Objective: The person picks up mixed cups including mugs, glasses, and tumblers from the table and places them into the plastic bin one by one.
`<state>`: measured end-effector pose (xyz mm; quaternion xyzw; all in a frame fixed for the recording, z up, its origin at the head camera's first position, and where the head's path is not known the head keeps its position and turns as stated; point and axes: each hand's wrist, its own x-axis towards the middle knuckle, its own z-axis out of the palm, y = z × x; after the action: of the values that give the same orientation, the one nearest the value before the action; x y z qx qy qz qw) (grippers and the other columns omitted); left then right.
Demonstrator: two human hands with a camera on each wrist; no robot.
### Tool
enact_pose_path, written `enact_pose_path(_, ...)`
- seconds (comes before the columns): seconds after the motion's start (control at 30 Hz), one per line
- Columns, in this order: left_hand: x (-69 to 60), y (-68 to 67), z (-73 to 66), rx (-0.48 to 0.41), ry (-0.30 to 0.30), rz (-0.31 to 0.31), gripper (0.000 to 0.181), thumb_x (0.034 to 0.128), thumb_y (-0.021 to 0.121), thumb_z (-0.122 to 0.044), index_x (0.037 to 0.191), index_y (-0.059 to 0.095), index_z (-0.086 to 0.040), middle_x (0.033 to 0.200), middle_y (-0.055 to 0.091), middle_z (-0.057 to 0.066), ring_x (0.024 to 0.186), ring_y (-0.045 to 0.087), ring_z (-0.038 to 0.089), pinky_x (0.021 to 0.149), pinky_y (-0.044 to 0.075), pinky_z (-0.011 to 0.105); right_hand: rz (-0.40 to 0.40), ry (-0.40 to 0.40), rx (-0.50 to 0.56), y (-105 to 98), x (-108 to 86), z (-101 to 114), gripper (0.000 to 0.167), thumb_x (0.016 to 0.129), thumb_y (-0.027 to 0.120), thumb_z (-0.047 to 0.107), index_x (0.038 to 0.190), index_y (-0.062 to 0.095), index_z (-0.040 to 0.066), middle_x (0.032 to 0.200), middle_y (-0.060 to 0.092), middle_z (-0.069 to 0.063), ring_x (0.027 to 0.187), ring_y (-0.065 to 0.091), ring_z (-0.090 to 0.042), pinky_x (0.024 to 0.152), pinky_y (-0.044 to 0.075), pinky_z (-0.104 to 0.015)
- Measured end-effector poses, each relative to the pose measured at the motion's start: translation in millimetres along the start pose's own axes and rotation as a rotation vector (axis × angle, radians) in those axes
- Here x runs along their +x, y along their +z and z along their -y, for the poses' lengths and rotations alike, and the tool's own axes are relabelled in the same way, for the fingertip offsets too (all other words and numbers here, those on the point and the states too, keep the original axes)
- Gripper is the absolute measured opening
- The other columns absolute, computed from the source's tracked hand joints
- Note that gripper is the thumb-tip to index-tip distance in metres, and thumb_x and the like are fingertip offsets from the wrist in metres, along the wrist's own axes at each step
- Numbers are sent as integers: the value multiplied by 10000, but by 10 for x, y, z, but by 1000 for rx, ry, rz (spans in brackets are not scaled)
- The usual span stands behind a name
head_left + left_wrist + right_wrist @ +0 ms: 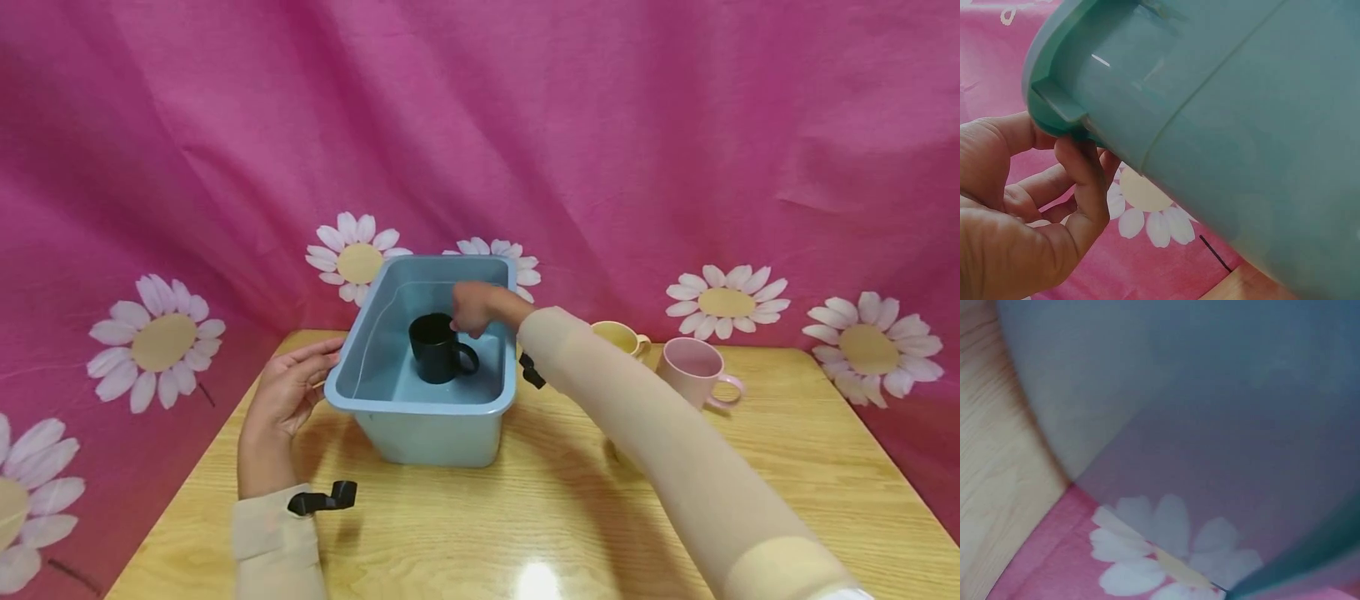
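A blue-grey plastic tub [420, 407] stands on the table, with a black mug [433, 358] upright inside it, handle to the right. My right hand [472, 310] reaches over the tub's right side, fingers curled at the mug's rim; they appear to pinch it, though the fingertips are partly hidden. My left hand [288, 392] holds the tub's left rim. In the left wrist view, the thumb and fingers of that hand [1082, 187] grip the tub's rim [1038, 94] from below. The tub's see-through wall [1179, 425] fills most of the right wrist view, which does not show the hand.
Right of the tub stand a yellow mug [615, 335], partly behind my right sleeve, and a pink mug [692, 367]. A yellowish thing [624, 457] shows below the sleeve, mostly hidden. Behind the wooden table [450, 533] hangs a pink cloth [600, 167] with daisies.
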<state>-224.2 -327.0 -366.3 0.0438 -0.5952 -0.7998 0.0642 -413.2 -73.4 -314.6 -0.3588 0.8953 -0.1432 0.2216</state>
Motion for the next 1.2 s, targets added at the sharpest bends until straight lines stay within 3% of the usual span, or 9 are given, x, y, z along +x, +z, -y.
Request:
enact_pose_path(0.13,-15,7,1,1,-4,-1,244,991,645,-16,1016,832,-171,978,779,-31,822,737,106,755,609,240,-43,-76,55,-117,-141,35,387,1046,571,147,720,648,-46,629,532,-48,580,484,-157,665,500,-294)
enact_pose_path(0.23,-14,2,-12,-1,-2,4,237,987,658,-22,1003,833,-180,986,779,-31,825,737,105,757,610,243,-77,-89,126,-216,-281,57,277,1037,597,149,916,735,-59,766,644,-88,674,596,-173,734,561,-295)
enact_pose_path(0.33,-5,-1,-31,-4,4,10,221,983,663,-21,1033,831,-157,987,780,-28,823,739,105,753,610,243,-90,-102,172,-299,-417,55,243,1033,603,137,1156,730,-29,1007,715,-143,885,698,-235,841,598,-324)
enact_pose_path(0.43,-2,-8,-37,-12,2,18,209,980,668,-21,1060,825,-135,988,780,-26,824,740,108,750,610,241,-91,-130,219,-345,-539,40,269,1031,607,116,1250,690,-16,1127,696,-158,984,698,-284,889,596,-348)
enact_pose_path(0.53,-15,-9,-35,-14,-2,22,210,980,667,-20,1067,823,-130,988,779,-28,823,738,108,748,609,239,-99,-176,232,-363,-653,9,269,1026,618,107,1262,669,-12,1130,683,-152,979,678,-279,894,592,-347)
enact_pose_path(0.67,-26,5,-18,-25,0,40,218,988,653,-18,1067,823,-129,986,779,-24,818,740,111,748,610,242,-148,-247,156,-371,-848,-58,301,1024,633,151,1290,659,12,1156,708,-99,1045,679,-238,919,575,-341)
enact_pose_path(0.8,-15,16,2,-35,6,55,226,992,644,-15,1062,824,-133,987,780,-19,821,745,112,751,611,245,-183,-290,145,-363,-1059,-170,309,1018,640,156,1288,658,7,1191,718,-101,1095,681,-241,916,574,-350)
enact_pose_path(1.03,-18,10,11,-36,-13,55,233,990,645,-5,1065,823,-136,1005,780,-24,842,745,112,755,611,244,-257,-324,148,-294,-1477,-433,289,998,662,100,1258,664,-26,1182,718,-155,1112,679,-283,988,544,-416)
enact_pose_path(1.2,-9,15,-11,-50,-5,71,251,997,623,11,1064,822,-126,991,783,-18,831,751,110,744,611,243,-312,-284,136,-269,-1796,-670,296,1002,660,107,1281,667,8,1218,710,-136,1125,680,-302,976,551,-458)
